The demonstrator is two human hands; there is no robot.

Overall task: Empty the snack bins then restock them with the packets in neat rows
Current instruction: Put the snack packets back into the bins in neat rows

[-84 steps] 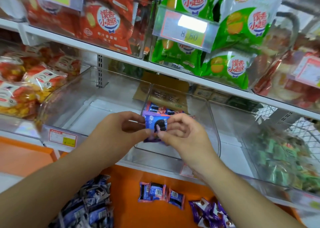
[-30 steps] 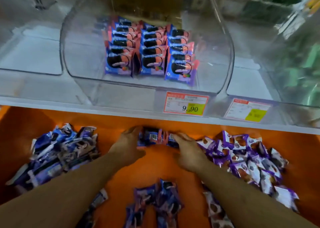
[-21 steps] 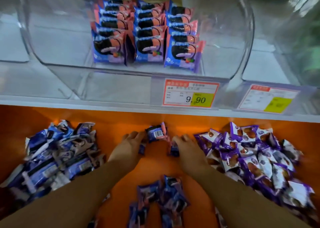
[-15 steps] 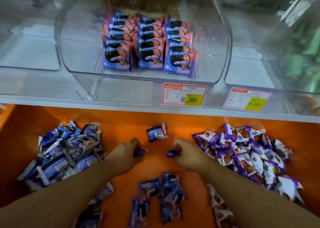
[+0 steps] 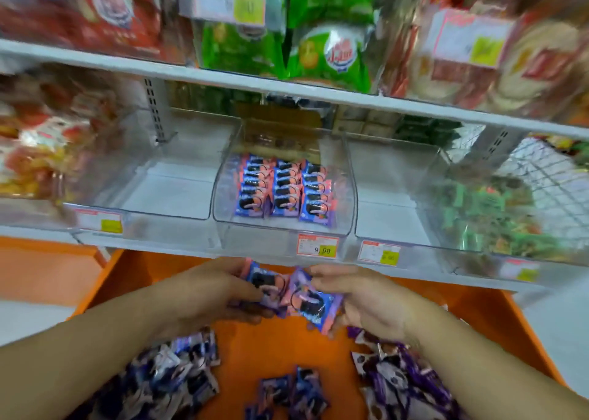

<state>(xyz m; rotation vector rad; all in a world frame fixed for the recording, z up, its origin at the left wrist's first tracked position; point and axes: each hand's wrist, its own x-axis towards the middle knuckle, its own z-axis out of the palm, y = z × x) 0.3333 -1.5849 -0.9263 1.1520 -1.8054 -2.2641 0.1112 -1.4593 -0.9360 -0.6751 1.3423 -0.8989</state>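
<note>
A clear plastic middle bin [image 5: 349,177] on the shelf holds three neat rows of blue-and-pink cookie packets [image 5: 282,191]. Just below its front edge, my left hand [image 5: 210,292] grips one such packet [image 5: 266,281] and my right hand [image 5: 366,298] grips another packet [image 5: 310,303], the two held side by side over the orange surface [image 5: 271,343]. More loose packets lie on that surface: a blue-white heap [image 5: 165,381] at the left, a small group [image 5: 291,391] in the middle, and a purple heap [image 5: 401,378] at the right.
Clear bins stand either side of the middle one: the left bin [image 5: 165,193] and right bin [image 5: 392,206] show bare floors. A price tag [image 5: 317,245] reads 9.90. Green [image 5: 331,49] and red snack bags [image 5: 105,11] fill the shelf above. A bin of green sweets [image 5: 490,215] sits far right.
Both hands have picked packets up from the orange surface and raised them toward the bin's front. My view has tilted up from the surface to the shelves.
</note>
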